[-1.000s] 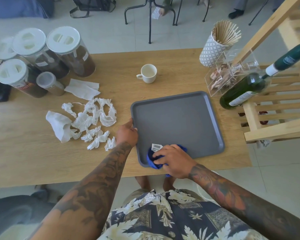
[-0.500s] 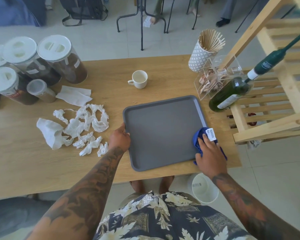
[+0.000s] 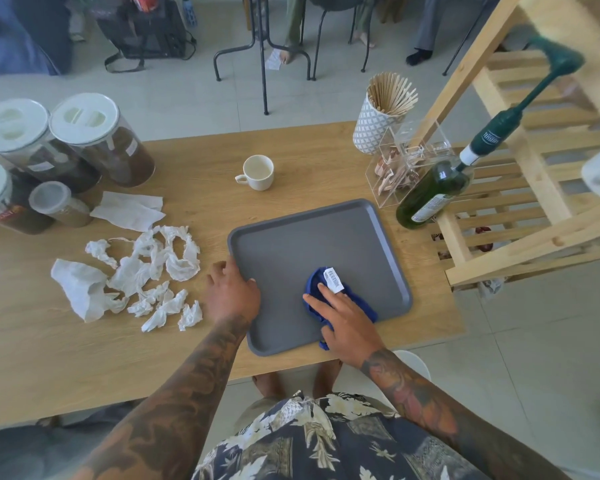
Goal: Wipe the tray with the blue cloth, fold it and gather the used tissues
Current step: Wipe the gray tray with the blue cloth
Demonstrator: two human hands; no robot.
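Observation:
A grey tray (image 3: 333, 233) lies on the wooden table near its front edge. My right hand (image 3: 347, 323) presses a bunched blue cloth (image 3: 317, 284) with a white label flat onto the tray's near middle. My left hand (image 3: 231, 292) grips the tray's left rim, thumb over the edge. Several crumpled white tissues (image 3: 146, 268) are scattered on the table left of the tray, with a flat white tissue (image 3: 127, 211) behind them.
Large jars with white lids (image 3: 94, 143) stand at the back left. A white cup (image 3: 258, 172) sits behind the tray. A stick holder (image 3: 378, 124), clear box (image 3: 406, 168), green bottle (image 3: 433, 195) and wooden rack (image 3: 520, 202) crowd the right.
My right hand has slid the blue cloth from the tray's right edge back toward its near middle. My left hand stays on the left rim.

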